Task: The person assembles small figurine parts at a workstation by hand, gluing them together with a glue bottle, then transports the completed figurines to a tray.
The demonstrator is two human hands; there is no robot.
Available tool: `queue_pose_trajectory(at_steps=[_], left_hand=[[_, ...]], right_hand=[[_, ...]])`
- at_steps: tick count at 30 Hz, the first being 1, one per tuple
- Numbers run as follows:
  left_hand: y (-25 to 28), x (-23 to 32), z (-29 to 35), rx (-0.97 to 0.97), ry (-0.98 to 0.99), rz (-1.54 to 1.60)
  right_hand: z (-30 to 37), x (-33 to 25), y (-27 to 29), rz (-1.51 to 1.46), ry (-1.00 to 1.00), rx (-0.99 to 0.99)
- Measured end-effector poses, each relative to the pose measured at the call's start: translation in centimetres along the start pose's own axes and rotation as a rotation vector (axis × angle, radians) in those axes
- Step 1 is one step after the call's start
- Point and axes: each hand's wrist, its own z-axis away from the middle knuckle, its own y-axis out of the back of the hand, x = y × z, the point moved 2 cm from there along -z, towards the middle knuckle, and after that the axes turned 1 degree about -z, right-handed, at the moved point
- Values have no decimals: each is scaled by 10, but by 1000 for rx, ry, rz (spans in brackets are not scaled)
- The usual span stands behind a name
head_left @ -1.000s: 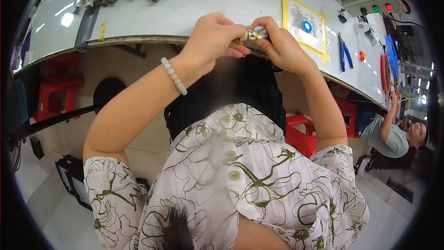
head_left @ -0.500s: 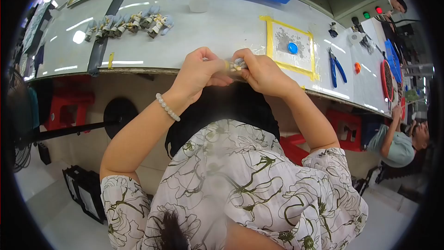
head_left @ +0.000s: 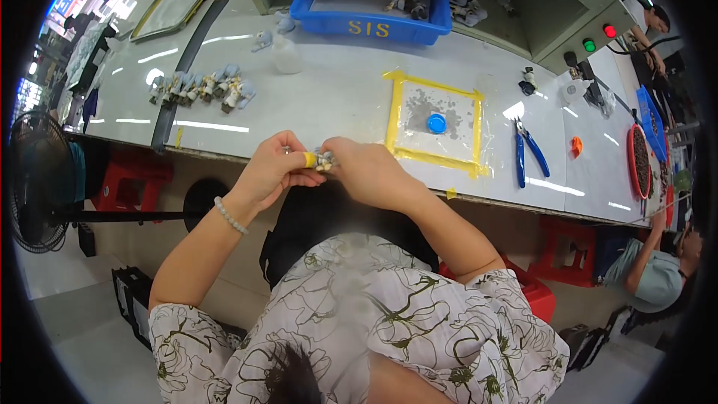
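A small grey-and-white figurine [head_left: 324, 161] with yellowish parts is gripped between my two hands, just off the table's near edge. My left hand [head_left: 273, 168] pinches it from the left; yellow wrapping covers a fingertip there. From the other side my right hand [head_left: 366, 170] closes round it, its fingers hiding much of the piece. A cluster of similar figurines [head_left: 202, 90] lies on the table to the left. Right of my hands, a blue round cap [head_left: 437, 123] rests on a stained white sheet [head_left: 419, 105] framed in yellow tape.
Blue-handled pliers [head_left: 529, 153] and an orange piece [head_left: 576, 147] lie to the right. Behind stand a white squeeze bottle [head_left: 286, 56] and a blue bin [head_left: 366, 28] holding figurines, partly inside a grey booth [head_left: 550, 11]. A fan [head_left: 45, 179] stands left; a co-worker [head_left: 658, 269] sits right.
The view has shifted, showing more of the table's far side and the bin. Both hands still hold the figurine; my right hand has turned so its back covers more of it.
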Motion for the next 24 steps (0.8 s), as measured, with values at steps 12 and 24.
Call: queue_pose_trajectory(at_steps=[12, 24], left_hand=[[-14, 12, -3, 22, -44, -26], [-4, 5, -19, -29, -66, 55]], right_hand=[[-1, 6, 5, -93, -103, -51], [-6, 6, 6, -139, -103, 30]])
